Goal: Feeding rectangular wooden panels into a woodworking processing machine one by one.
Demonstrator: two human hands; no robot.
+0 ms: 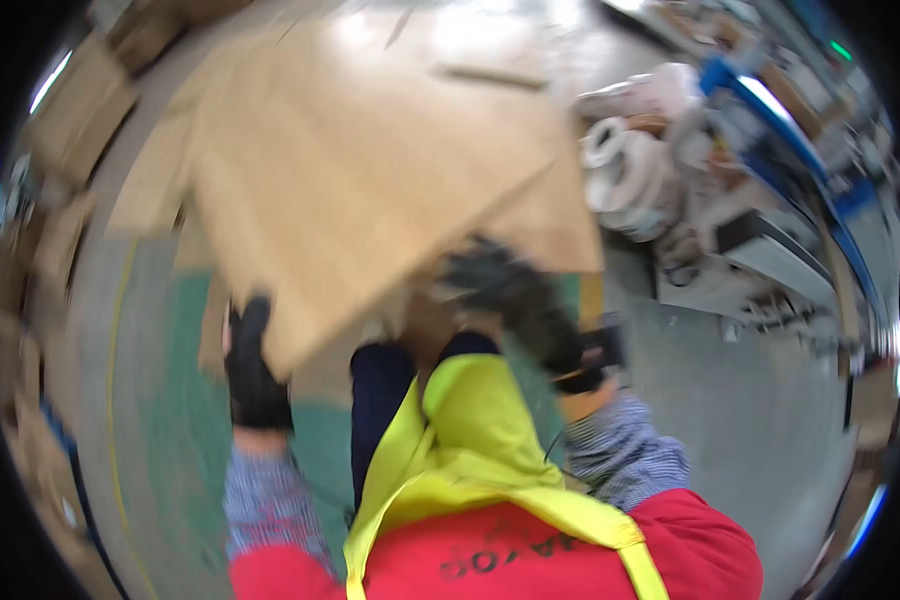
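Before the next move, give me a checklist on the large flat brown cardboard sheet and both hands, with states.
1. Hands covered: ok; black-gloved left hand and black-gloved right hand.
2. Left hand at the large flat brown cardboard sheet: ok, at its near left corner.
3. Right hand gripping the sheet: cannot tell; it is blurred beside the near edge.
4. Sheet squared with the tan cardboard piece underneath: not ok, their edges lie at an angle.
5. Tan piece clear of the thick white rolls: cannot tell; they look close, and any contact is unclear.
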